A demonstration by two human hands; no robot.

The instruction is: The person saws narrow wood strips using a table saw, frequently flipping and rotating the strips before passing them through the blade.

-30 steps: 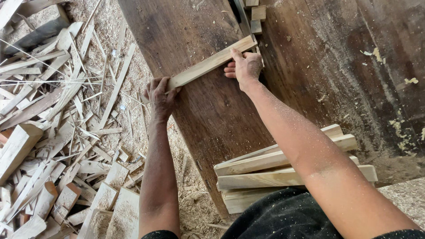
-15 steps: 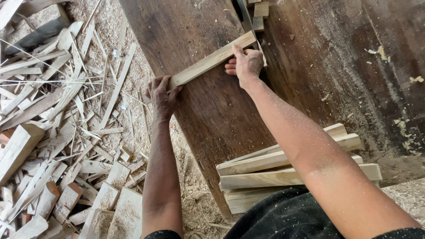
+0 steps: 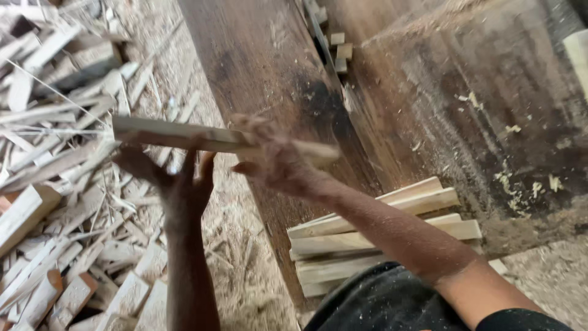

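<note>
A long pale wood strip (image 3: 184,135) lies almost level in the air, blurred by motion, over the left edge of the dark work table (image 3: 257,67). My right hand (image 3: 275,162) grips it near its right end. My left hand (image 3: 177,181) is under its middle with fingers spread, touching or just below it. A stack of similar pale strips (image 3: 373,236) rests on the table's near edge, beside my right forearm.
A heap of offcuts and wood scraps (image 3: 55,184) covers the sawdusty floor at the left. A saw slot with small wood blocks (image 3: 337,49) runs along the table top. Sawdust lies on the table's right part (image 3: 508,178).
The strip has come off the table top and swung toward me and to the left, now nearly level. Both hands moved with it, and the left hand's fingers have opened.
</note>
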